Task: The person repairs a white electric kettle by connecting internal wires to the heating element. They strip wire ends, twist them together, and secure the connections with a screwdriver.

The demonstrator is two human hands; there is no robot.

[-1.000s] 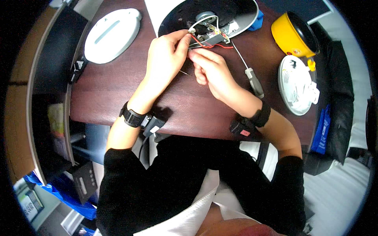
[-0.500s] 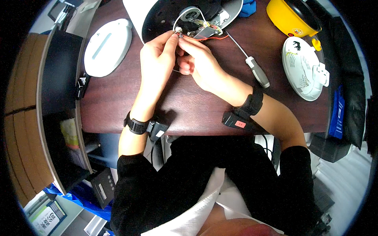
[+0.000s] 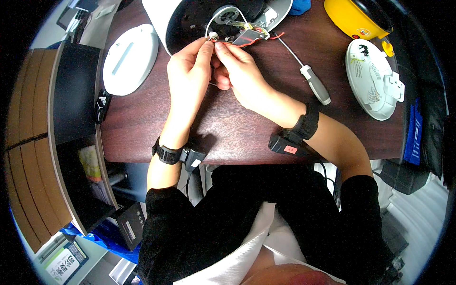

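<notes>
At the far side of the dark red-brown tabletop (image 3: 237, 137), an opened appliance (image 3: 164, 21) lies on its side, its white shell tilted and its black inside facing the seated person. Just in front of its opening, both hands come together over the wiring. The left hand (image 3: 187, 71) pinches thumb against forefinger on wiring beside a small white connector (image 3: 213, 35); which strand it has, I cannot tell. The right hand (image 3: 242, 71), its other fingers curled under, grasps the red wire (image 3: 251, 42) near the left fingertips. A white wire (image 3: 209, 21) arches up over the inner parts.

Right of the hands, a grey-handled screwdriver (image 3: 316, 85) lies slantwise, its shaft pointing at the appliance. Farther right are a white oval cover (image 3: 370, 80) and, beyond it, a yellow pot (image 3: 349, 21). Well to the left rests another oval piece, a white lid (image 3: 145, 57) with a grey slot. Some blue cloth (image 3: 300, 6) sits beside the appliance.
</notes>
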